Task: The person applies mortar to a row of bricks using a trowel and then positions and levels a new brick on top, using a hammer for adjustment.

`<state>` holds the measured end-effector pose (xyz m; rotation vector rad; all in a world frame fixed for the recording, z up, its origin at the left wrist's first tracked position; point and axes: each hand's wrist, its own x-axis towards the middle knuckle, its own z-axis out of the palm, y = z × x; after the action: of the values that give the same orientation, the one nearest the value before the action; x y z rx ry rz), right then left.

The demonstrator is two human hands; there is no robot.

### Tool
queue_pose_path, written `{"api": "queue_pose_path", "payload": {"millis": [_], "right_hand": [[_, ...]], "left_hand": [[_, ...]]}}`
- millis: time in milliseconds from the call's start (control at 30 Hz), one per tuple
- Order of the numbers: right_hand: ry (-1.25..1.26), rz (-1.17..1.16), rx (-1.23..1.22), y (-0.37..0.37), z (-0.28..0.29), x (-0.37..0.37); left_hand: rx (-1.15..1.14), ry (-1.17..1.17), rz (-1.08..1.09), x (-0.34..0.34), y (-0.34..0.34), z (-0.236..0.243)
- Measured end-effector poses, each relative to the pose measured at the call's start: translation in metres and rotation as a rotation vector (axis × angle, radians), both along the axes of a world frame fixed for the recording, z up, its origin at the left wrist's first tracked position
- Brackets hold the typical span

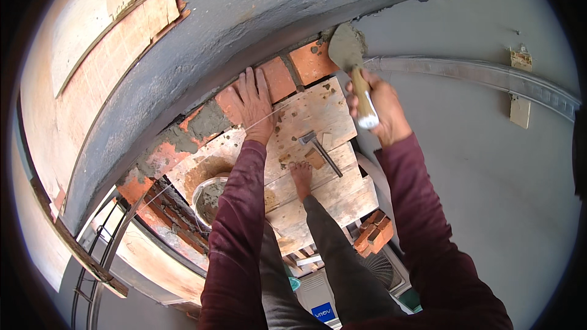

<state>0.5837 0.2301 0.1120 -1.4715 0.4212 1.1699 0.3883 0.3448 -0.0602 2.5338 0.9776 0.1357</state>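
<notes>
My right hand (376, 101) grips the wooden handle of a trowel (345, 46), whose grey mortar-smeared blade is raised at the top end of a course of red bricks (310, 61), against the grey wall. My left hand (251, 102) lies with fingers stretched on a brick (275, 79) in that course; a thin string crosses by its wrist. Wet mortar (208, 121) covers bricks lower left along the row. A hammer (321, 151) rests on the plank platform (330, 110) beside my bare foot. A bucket of mortar (209, 198) is partly behind my left sleeve.
A curved grey concrete beam (202, 36) with plywood boards (104, 43) runs along the upper left. A metal channel (465, 70) crosses the right wall (483, 165). Loose bricks (373, 232) sit beside the platform, above a fan-grilled unit (379, 269). Steel bars (98, 256) stand at lower left.
</notes>
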Motion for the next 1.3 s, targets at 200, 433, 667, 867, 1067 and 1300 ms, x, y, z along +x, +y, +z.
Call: {"api": "queue_pose_path", "payload": {"millis": [200,433,667,867,1067,1300], "right_hand": [[0.084,0.122,-0.012,0.014,-0.026,-0.008],[-0.075,0.039,-0.092,0.0,-0.011,-0.013],[0.129,-0.236,0.04,0.056,-0.045,-0.066],[-0.072,-0.243,-0.055,0.032,-0.007,-0.085],[-0.126,0.119,-0.237,0.07,-0.045,-0.065],[-0.36,0.508,-0.193,-0.081,0.058,-0.181]], "left_hand": [[0.022,-0.138,-0.036,-0.01,0.006,-0.024],[0.027,0.033,-0.084,-0.018,0.006,-0.017],[-0.385,-0.061,-0.251,-0.122,-0.111,0.056],[-0.968,0.225,-0.32,-0.374,-0.282,0.164],[-1.067,0.4,0.13,-0.41,-0.343,0.252],[-0.972,0.647,0.187,-0.416,-0.338,0.205]]}}
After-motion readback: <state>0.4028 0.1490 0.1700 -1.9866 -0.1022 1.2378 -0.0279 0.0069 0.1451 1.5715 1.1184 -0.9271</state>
